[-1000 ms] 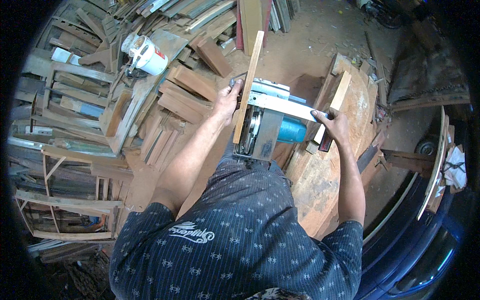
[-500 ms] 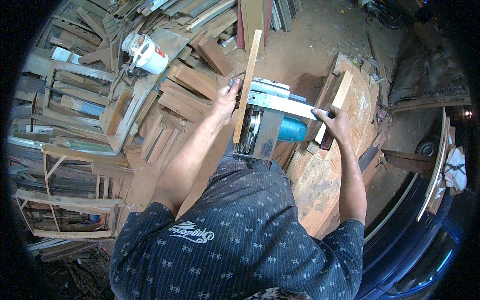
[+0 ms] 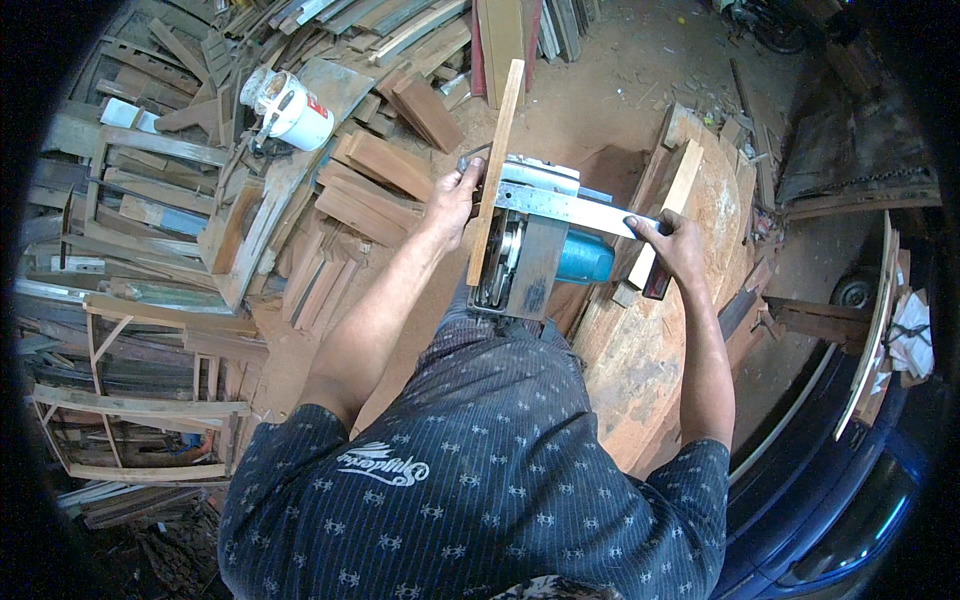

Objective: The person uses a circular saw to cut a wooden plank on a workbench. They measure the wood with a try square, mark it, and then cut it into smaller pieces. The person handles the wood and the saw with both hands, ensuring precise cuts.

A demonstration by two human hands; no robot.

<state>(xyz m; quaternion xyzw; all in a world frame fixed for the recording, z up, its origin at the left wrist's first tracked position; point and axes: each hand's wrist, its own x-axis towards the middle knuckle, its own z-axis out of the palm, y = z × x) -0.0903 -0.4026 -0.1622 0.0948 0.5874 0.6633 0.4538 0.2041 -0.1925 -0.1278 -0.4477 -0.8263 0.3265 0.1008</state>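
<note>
My left hand pinches a thin wooden strip near its middle, thumb on the near face. The strip stands lengthwise along the left side of a power tool with a teal motor housing and a flat metal base. Across the tool lies the steel blade of a try square, its left end meeting the strip. My right hand grips the square at the corner, where a dark reddish stock shows below the fingers. The fingertips of my left hand are partly hidden behind the strip.
A thick timber slab lies to the right, with a pale wood block on it. Wood offcuts and a white bucket are at the left. A blue car stands at the lower right.
Both hands, the strip and the square hold nearly the same place. Only the view has shifted very slightly.
</note>
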